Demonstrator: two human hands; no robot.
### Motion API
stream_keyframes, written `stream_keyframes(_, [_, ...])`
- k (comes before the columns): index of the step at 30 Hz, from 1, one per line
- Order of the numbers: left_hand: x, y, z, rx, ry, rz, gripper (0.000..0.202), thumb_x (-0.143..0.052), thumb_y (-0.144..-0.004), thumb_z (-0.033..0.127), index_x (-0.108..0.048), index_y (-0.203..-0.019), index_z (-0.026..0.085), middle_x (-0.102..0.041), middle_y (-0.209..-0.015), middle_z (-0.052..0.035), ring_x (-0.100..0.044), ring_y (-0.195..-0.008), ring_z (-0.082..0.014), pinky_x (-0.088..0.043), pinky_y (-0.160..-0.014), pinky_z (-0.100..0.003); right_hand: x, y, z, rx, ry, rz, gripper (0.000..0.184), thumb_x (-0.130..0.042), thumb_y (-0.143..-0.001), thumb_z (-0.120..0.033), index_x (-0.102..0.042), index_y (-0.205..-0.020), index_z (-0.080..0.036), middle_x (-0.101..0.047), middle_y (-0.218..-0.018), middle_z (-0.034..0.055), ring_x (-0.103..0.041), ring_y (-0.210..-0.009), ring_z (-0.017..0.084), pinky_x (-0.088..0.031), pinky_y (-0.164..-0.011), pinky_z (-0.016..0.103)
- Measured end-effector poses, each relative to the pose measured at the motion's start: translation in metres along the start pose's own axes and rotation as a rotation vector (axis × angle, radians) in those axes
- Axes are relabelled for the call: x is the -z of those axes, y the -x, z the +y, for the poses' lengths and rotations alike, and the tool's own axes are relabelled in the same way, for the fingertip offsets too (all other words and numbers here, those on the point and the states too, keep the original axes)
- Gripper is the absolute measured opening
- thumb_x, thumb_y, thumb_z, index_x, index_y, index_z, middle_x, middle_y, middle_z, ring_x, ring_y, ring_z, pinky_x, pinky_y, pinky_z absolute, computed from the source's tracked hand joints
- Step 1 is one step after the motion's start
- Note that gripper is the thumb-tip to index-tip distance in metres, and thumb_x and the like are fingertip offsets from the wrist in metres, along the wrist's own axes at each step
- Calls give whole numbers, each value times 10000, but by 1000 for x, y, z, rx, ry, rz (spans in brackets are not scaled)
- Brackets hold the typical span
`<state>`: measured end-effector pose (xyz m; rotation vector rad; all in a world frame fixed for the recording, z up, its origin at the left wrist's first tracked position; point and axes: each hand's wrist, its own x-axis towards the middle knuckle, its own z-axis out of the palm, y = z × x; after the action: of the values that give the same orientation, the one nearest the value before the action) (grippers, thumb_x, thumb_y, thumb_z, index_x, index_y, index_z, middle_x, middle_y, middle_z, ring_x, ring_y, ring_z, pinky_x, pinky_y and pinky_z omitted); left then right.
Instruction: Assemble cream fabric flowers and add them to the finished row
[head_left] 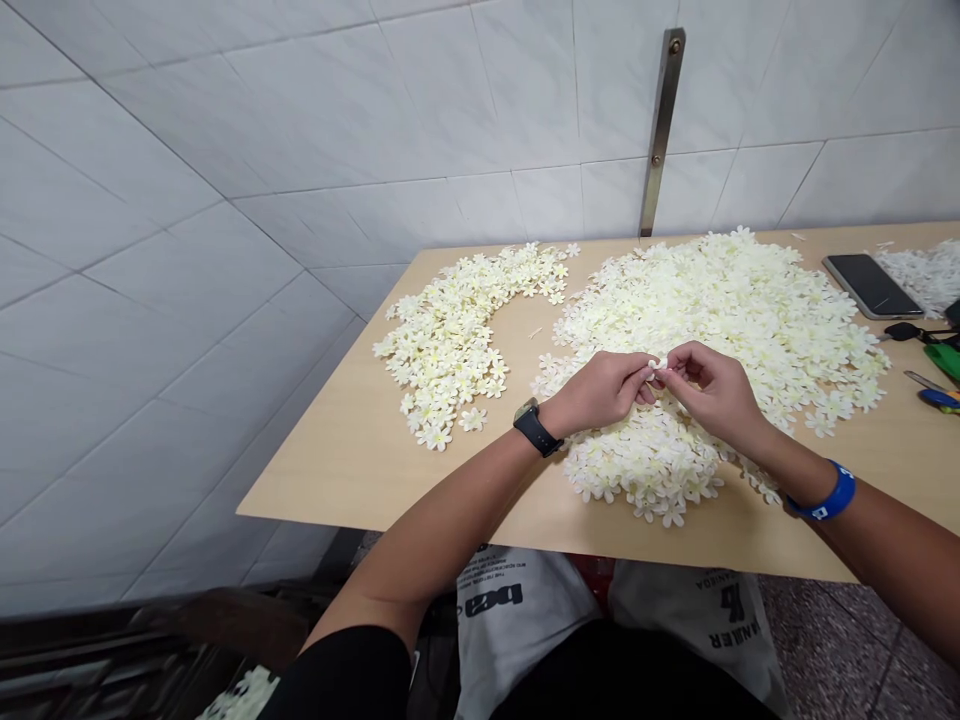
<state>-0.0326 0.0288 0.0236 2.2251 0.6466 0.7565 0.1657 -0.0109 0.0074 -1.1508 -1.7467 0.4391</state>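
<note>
My left hand (609,388) and my right hand (709,388) meet above a large heap of white artificial flowers (720,300). Between their fingertips is one small white flower (655,366), pinched from both sides and partly hidden by the fingers. Both hands are closed around it. To the left, a smaller curved pile of pale yellow-white flowers (442,340) lies on the table (322,440). One loose flower (473,419) sits at that pile's near edge.
Toward the right lie a phone (871,286), a heap of small white pieces (926,275), and a blue-handled tool (939,399). A tiled wall (450,110) with a metal bar (663,130) rises behind the table. Printed sacks (525,595) are below the front edge.
</note>
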Motion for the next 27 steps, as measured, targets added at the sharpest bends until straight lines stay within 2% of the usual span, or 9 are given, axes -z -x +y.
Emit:
stream_keyframes(3, [3,0,-3,-28,-15,-31,316,-392,-1033,173,-677,-1159,126,-789,-906,-82,-758,-838,-150,-567,-806,-270,5,-4,6,165,105,48,24,-628,-926,-219,-638,-912,-235,-689,-805,40,-654,-714,193,-542,-653,341])
stream_keyframes(5, [7,-1,-3,-9,12,-60,319,-436,-1039,222,-682,-1230,155,-796,-948,-70,-759,-857,-145,-563,-824,-262,9,-7,9,315,180,27,83,-589,-947,-181,-648,-947,-240,-702,-850,57,-668,-770,207,-552,-693,359])
stream_keyframes(8, [11,-2,0,61,-5,-86,240,-554,-1012,293,-751,-1091,181,-785,-852,-31,-732,-758,-128,-531,-740,-230,12,-8,9,491,242,-57,150,-552,-961,-130,-652,-996,-236,-718,-900,76,-685,-820,213,-563,-705,353])
stream_keyframes(11, [10,-3,3,51,-164,-88,198,-632,-973,286,-745,-869,161,-748,-740,-13,-670,-668,-120,-450,-652,-224,9,-4,4,568,287,-99,145,-563,-961,-113,-650,-1012,-218,-722,-879,77,-681,-783,200,-555,-669,324])
stream_keyframes(13, [7,-3,3,-6,-261,-86,263,-598,-994,297,-697,-803,146,-732,-727,-21,-643,-650,-123,-414,-632,-233,6,-2,0,542,279,-82,107,-591,-950,-122,-645,-965,-213,-705,-810,57,-659,-711,182,-529,-616,301])
stream_keyframes(16, [3,-1,2,-67,-303,-58,329,-445,-1053,279,-634,-820,143,-716,-727,-30,-627,-636,-125,-424,-645,-244,2,-1,-5,367,212,17,85,-628,-922,-146,-625,-884,-222,-652,-724,16,-607,-612,155,-490,-562,286])
stream_keyframes(19, [2,0,2,-89,-267,-8,298,-368,-1050,205,-609,-884,148,-718,-758,-33,-639,-658,-126,-462,-680,-247,0,-2,-6,240,158,78,56,-635,-910,-174,-620,-901,-227,-655,-763,16,-614,-629,156,-507,-590,290])
stream_keyframes(23, [3,-1,2,-78,-131,1,248,-404,-1047,211,-644,-1011,162,-745,-821,-34,-693,-734,-129,-503,-721,-241,3,-3,1,198,92,67,22,-653,-913,-224,-632,-920,-225,-675,-811,29,-636,-679,165,-530,-641,301])
stream_keyframes(27, [4,-3,1,-35,-10,7,228,-531,-1017,270,-680,-881,164,-746,-776,-24,-709,-724,-126,-516,-709,-233,7,-5,8,101,-27,-11,50,-683,-897,-263,-657,-888,-221,-674,-791,28,-629,-689,170,-506,-618,298])
